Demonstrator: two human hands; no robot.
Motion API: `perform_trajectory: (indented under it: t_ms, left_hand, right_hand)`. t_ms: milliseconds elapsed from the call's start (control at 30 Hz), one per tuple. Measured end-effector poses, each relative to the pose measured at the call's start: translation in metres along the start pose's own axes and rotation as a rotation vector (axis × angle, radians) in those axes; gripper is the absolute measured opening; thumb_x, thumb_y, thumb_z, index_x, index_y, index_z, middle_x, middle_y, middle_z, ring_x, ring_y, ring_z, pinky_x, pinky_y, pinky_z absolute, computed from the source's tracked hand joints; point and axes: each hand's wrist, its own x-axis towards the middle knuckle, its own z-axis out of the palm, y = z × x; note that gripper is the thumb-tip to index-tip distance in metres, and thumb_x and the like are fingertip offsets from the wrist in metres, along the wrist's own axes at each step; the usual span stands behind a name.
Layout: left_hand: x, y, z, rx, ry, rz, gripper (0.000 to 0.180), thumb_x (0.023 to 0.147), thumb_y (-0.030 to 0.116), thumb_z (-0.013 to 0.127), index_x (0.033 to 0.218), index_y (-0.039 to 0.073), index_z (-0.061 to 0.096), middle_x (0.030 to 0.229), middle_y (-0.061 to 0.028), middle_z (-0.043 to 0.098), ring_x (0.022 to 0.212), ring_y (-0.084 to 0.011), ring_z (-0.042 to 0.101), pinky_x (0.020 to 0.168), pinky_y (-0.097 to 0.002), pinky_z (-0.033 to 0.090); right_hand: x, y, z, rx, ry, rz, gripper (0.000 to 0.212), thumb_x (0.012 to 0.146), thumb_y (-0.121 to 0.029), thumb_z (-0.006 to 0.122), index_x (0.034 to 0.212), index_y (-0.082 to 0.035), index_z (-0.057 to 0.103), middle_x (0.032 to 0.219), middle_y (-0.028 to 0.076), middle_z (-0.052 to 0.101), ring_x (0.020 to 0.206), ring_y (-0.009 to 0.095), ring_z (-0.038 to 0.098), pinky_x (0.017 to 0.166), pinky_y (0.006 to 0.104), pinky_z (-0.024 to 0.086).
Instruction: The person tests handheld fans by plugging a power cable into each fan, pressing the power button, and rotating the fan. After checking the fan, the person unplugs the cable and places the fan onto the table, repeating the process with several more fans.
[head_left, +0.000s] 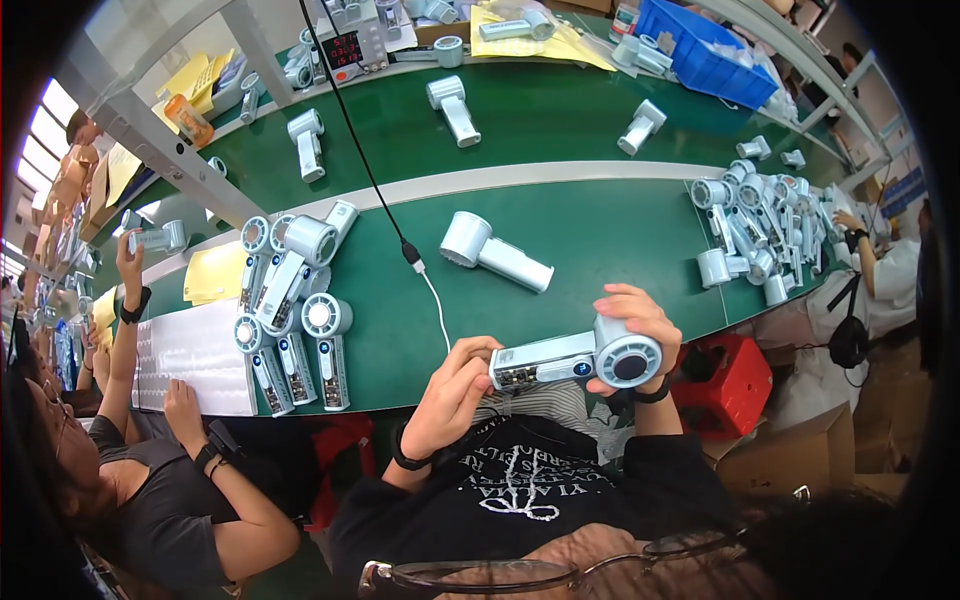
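Observation:
A pale blue handheld fan [545,358] lies sideways in front of my chest, its circuit board showing in the open handle. My right hand [645,320] wraps round the fan's round head, fingers above and thumb below. At the handle's bottom end, my left hand [455,390] is closed in a pinch. A white cable [437,300] runs down behind those fingers; its lower end is hidden, so I cannot tell whether it is plugged in. Beyond my hands, another handheld fan [497,255] rests on the green table.
Several open-handled fans [290,345] stand grouped at left, beside a white sheet [195,360] and a seated co-worker [165,490]. A fan pile [765,225] lies at right. A black cord [365,160] hangs across the table. Behind are a metal rail [480,184] and blue bin [705,55].

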Motion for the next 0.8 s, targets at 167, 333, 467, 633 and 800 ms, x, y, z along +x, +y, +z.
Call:
perform_trajectory:
  t_ms: [167,333,467,633,800]
  left_hand:
    - [0.000,-0.005,0.002,0.070,0.064,0.120,0.022,0.095,0.010,0.048,0.079,-0.004,0.052,0.114,-0.0194,0.048,0.096,-0.0279,0.056,0.080,-0.0346,0.047]
    - [-0.002,-0.016,0.004,0.157,0.120,0.254,0.014,0.091,0.005,0.053,0.081,-0.004,0.052,0.109,-0.0183,0.044,0.098,-0.0287,0.055,0.076,-0.0345,0.048]
    - [-0.006,-0.011,0.000,0.062,0.295,0.193,0.028,0.096,0.014,0.046,0.074,-0.002,0.049,0.104,-0.0152,0.041,0.095,-0.0254,0.054,0.080,-0.0344,0.045]
    - [-0.010,-0.016,-0.018,-0.007,0.443,0.135,0.037,0.100,0.020,0.040,0.071,-0.002,0.047,0.104,-0.0137,0.042,0.086,-0.0200,0.054,0.072,-0.0291,0.042]
    - [-0.005,-0.019,-0.002,0.179,0.463,0.113,0.037,0.101,0.020,0.039,0.072,-0.002,0.047,0.102,-0.0129,0.045,0.076,-0.0153,0.052,0.062,-0.0255,0.039]
  right_hand:
    - [0.000,-0.011,0.000,-0.142,0.034,-0.144,0.072,0.069,-0.044,0.081,0.115,-0.013,0.034,0.097,0.016,0.061,0.081,0.030,0.065,0.080,0.0526,0.053]
    - [-0.001,-0.026,0.000,-0.187,0.031,-0.208,0.071,0.070,-0.042,0.081,0.115,-0.015,0.032,0.092,0.014,0.060,0.078,0.029,0.064,0.073,0.0490,0.056]
    - [0.014,-0.032,-0.007,-0.078,0.316,-0.224,0.070,0.071,-0.034,0.082,0.117,-0.014,0.034,0.093,0.015,0.060,0.073,0.030,0.063,0.063,0.0461,0.056]
    - [0.030,-0.049,-0.086,1.501,0.723,-0.045,0.078,0.076,-0.041,0.073,0.132,-0.005,0.032,0.091,0.011,0.050,0.070,0.021,0.052,0.058,0.0342,0.047]
    - [0.030,-0.042,-0.091,-0.170,0.695,-0.114,0.088,0.076,-0.039,0.072,0.140,-0.001,0.024,0.093,0.013,0.048,0.079,0.020,0.050,0.071,0.0346,0.045]
